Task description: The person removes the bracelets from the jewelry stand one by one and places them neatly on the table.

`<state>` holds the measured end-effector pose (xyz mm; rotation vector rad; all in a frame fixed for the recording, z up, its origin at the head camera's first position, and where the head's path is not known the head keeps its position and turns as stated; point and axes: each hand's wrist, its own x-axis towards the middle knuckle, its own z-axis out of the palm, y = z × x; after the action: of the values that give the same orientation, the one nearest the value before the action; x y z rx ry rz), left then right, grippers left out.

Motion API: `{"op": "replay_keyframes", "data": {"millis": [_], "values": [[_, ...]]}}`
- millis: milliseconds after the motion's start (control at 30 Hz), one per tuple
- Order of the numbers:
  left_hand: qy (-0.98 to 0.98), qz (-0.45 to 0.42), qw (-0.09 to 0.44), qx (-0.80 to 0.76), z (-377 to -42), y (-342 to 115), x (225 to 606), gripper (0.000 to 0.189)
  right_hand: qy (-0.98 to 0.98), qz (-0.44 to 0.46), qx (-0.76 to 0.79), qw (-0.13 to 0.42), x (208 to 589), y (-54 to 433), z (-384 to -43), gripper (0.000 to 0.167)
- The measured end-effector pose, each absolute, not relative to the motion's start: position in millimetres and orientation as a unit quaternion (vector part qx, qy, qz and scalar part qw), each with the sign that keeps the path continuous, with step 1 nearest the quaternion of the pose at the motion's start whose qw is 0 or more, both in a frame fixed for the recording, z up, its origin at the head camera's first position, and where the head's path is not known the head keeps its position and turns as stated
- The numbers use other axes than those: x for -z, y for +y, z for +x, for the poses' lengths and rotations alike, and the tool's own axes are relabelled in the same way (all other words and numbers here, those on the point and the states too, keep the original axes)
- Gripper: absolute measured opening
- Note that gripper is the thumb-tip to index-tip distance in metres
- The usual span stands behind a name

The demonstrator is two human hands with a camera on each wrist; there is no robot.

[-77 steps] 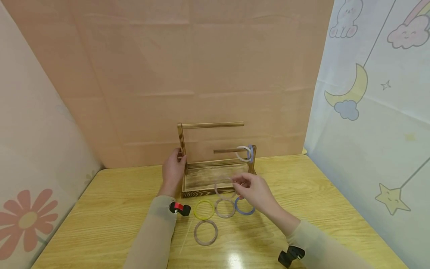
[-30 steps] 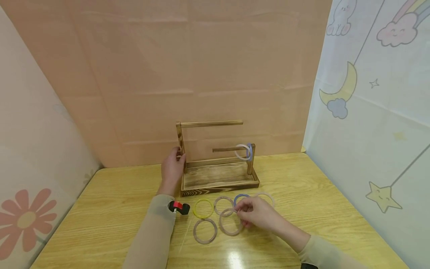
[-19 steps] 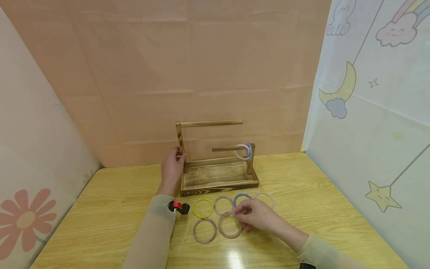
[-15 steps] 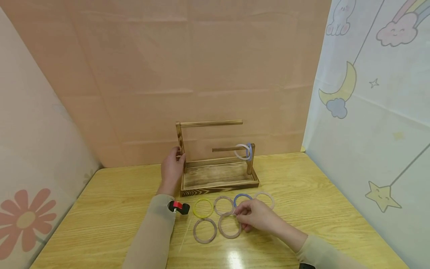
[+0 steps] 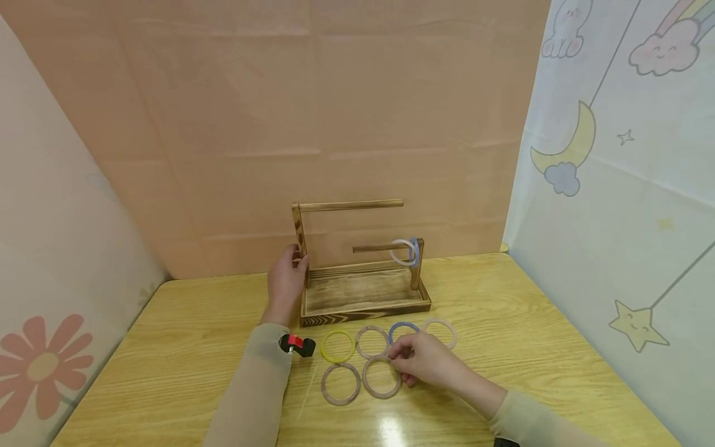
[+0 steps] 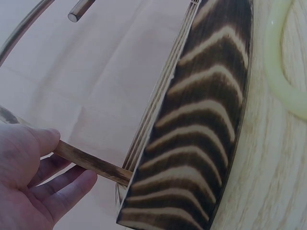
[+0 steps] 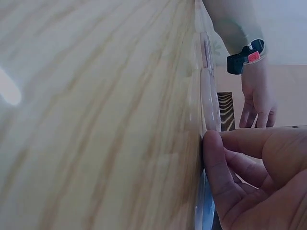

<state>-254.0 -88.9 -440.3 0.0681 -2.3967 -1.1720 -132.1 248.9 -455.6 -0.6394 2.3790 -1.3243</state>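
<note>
A dark-grained wooden bangle stand (image 5: 365,315) has two rods and a tray base. My left hand (image 5: 286,282) grips its left post (image 6: 91,163), thumb on one side and fingers on the other. At the tabletop, my right hand (image 5: 427,360) pinches the edge of a clear mauve bangle (image 5: 365,385), which lies flat or nearly so. Around it lie a second mauve bangle (image 5: 324,391), a yellow bangle (image 5: 323,352), a pale clear bangle (image 5: 359,351), a blue bangle (image 5: 403,323) partly behind the hand, and a whitish bangle (image 5: 441,321).
On the short lower rod (image 5: 371,249) hang a white bangle (image 5: 398,261) and a blue bangle (image 5: 414,254). The long upper rod (image 5: 352,205) points right from the left post. A wooden table (image 5: 195,360) supports everything, with a peach backdrop (image 5: 335,112) behind.
My right hand has brought the clear mauve bangle from before the tray down to the near row. Over the last half second it has barely moved. The left hand stays on the post.
</note>
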Motion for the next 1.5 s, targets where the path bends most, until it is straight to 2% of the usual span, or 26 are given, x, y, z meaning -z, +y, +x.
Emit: {"op": "replay_keyframes", "data": {"millis": [700, 833, 1500], "values": [[-0.873, 0.024, 0.236, 0.425, -253, -88, 441, 0.041, 0.834, -0.221, 0.473, 0.176, 454, 249, -132, 0.003], [-0.873, 0.024, 0.237, 0.425, -252, -88, 441, 0.041, 0.840, -0.221, 0.468, 0.164, 449, 251, -134, 0.007], [-0.871, 0.026, 0.242, 0.428, -253, -88, 442, 0.041, 0.869, -0.164, 0.466, -0.003, 398, 258, -162, 0.020]]}}
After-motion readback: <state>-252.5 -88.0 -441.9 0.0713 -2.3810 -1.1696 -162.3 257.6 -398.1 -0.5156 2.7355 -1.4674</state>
